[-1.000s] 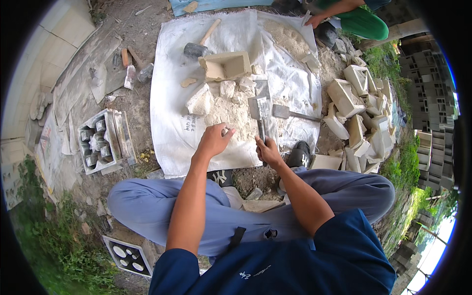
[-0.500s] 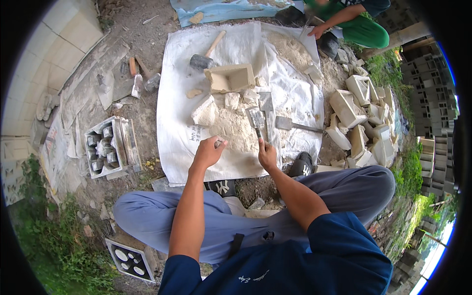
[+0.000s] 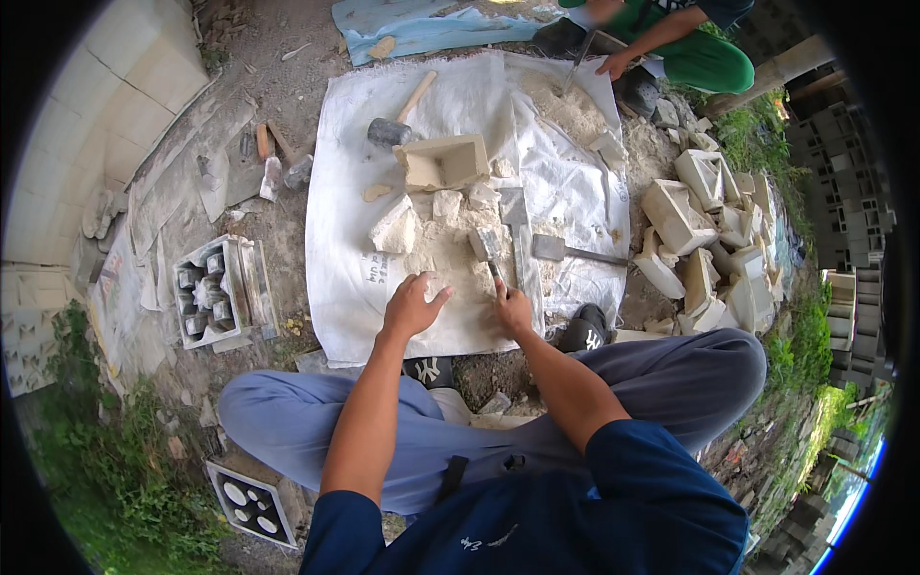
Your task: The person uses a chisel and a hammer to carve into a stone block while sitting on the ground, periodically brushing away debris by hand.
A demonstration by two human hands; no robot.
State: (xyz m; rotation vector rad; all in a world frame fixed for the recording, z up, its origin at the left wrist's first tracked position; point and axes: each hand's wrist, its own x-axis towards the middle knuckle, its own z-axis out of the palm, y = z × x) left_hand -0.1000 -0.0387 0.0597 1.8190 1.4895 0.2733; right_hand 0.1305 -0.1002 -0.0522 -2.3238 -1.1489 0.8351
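Observation:
My right hand (image 3: 515, 311) grips the dark handle of a short tool with a flat, squarish, dusty head (image 3: 484, 243); its exact kind does not show. That head lies over pale crumbled rubble (image 3: 448, 254) on a white woven sheet (image 3: 345, 249). Left of it, my left hand (image 3: 412, 307) is open at the near edge of the dust, thumb apart from the fingers, and nothing shows in it. Beyond the hands stand a broken, hollow cream block (image 3: 444, 163) and a loose chunk (image 3: 394, 225).
A mallet (image 3: 390, 131) rests at the sheet's far left, a flat-bladed tool (image 3: 549, 247) at the right. Broken blocks (image 3: 678, 213) are heaped right of the sheet. A metal mould (image 3: 209, 292) sits left. Another person's hand (image 3: 613, 65) is at the far right corner.
My left hand has opened from a closed grip and spread over the dust. My right hand has drawn the tool slightly left and nearer. The other person now holds a thin-framed tool over the sheet.

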